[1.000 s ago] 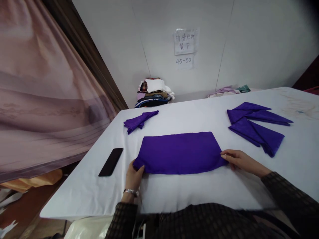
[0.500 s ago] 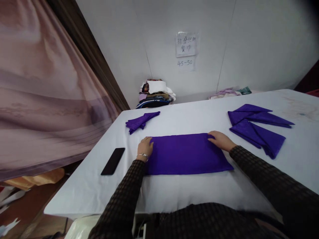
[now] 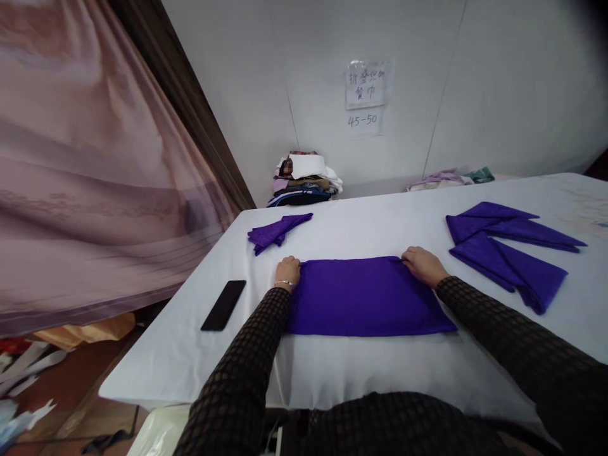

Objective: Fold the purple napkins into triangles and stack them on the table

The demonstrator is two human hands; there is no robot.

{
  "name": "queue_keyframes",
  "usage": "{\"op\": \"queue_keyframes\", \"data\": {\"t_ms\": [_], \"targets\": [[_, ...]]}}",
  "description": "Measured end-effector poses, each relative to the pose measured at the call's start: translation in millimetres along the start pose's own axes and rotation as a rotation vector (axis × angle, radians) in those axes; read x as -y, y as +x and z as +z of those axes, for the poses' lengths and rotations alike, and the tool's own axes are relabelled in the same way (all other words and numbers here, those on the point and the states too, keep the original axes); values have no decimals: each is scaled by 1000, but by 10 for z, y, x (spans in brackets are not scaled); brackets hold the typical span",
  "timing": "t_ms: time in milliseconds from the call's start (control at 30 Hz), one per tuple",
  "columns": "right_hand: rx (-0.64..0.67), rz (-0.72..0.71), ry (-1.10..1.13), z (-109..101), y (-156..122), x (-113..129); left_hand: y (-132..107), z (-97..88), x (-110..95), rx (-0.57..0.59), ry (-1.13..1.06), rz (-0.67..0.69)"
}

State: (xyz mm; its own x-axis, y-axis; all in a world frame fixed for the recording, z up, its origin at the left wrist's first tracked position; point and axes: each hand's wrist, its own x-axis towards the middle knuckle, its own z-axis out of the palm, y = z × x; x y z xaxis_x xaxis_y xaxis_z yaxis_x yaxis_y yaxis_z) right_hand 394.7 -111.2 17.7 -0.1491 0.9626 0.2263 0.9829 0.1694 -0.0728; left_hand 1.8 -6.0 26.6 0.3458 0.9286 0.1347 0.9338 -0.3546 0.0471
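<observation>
A purple cloth napkin (image 3: 368,297), folded into a wide rectangle, lies flat on the white-covered table (image 3: 370,364) in front of me. At its far left corner my left hand (image 3: 287,272) is closed, fingers curled on the edge. My right hand (image 3: 422,265) pinches the far right corner between thumb and fingers. The napkin's near edge rests on the table, untouched by either hand.
A purple folded napkin (image 3: 279,232) lies at the back left, and more folded purple napkins (image 3: 513,247) lie at the right. A black phone (image 3: 223,305) is left of my arm. Stacked clothes (image 3: 306,180) stand behind the table near a pink curtain (image 3: 95,171).
Both hands have tightened from resting on the far corners to closed grips there. The whole view has shifted slightly, so the table appears farther right.
</observation>
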Motion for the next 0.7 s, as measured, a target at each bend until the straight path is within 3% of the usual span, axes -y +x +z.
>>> {"op": "queue_keyframes", "data": {"t_ms": [233,433,600,700], "targets": [[-75,2,48,-176,-33,-20,-25,-151,66,-78,-43,53],[-156,-18,342,-405,-256,49,-271,-416,207,-91,-116,101],[103,71,558,-489,-603,47,-661,-527,307,-45,-201,198],[188,63,623,-458,-512,6,-633,-540,295,34,-174,168]]}}
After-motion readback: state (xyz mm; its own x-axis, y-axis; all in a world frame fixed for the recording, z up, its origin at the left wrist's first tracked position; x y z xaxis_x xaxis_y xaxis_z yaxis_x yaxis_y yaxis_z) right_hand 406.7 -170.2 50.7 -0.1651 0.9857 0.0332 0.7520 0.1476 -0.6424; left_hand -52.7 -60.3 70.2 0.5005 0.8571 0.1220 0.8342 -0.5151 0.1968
